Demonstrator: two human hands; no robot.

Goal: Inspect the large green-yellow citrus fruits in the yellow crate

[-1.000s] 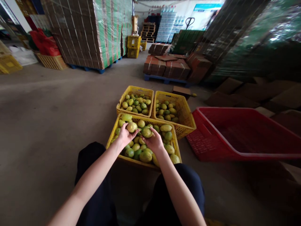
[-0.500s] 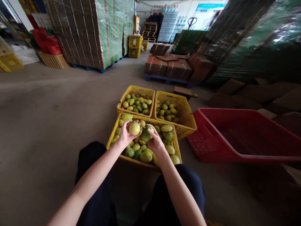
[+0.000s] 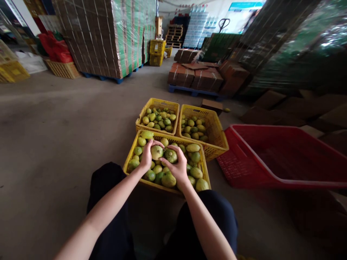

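My left hand (image 3: 147,156) is wrapped round a pale yellow-green, lemon-like fruit (image 3: 157,152). In my right hand (image 3: 179,168) is a darker green, lemon-like fruit (image 3: 170,156), its stem end facing up. Both fruits are held side by side, very close together, above the front yellow crate (image 3: 205,167). Whether they touch I cannot tell. My right thumb reaches across towards the paler fruit. Many green and yellow fruits lie loose in that crate, partly hidden under my hands.
Behind stand two more yellow crates of fruit, the left one (image 3: 155,131) and the right one (image 3: 214,131). A large red crate (image 3: 245,169) is at the right. Flat cardboard stacks (image 3: 206,80) lie on a blue pallet farther back. Wrapped carton stacks (image 3: 89,39) rise at the left.
Both fruits have been turned in my hands; the green one now shows its stem end. My left fingers have curled over the paler fruit, and my right thumb has moved left.
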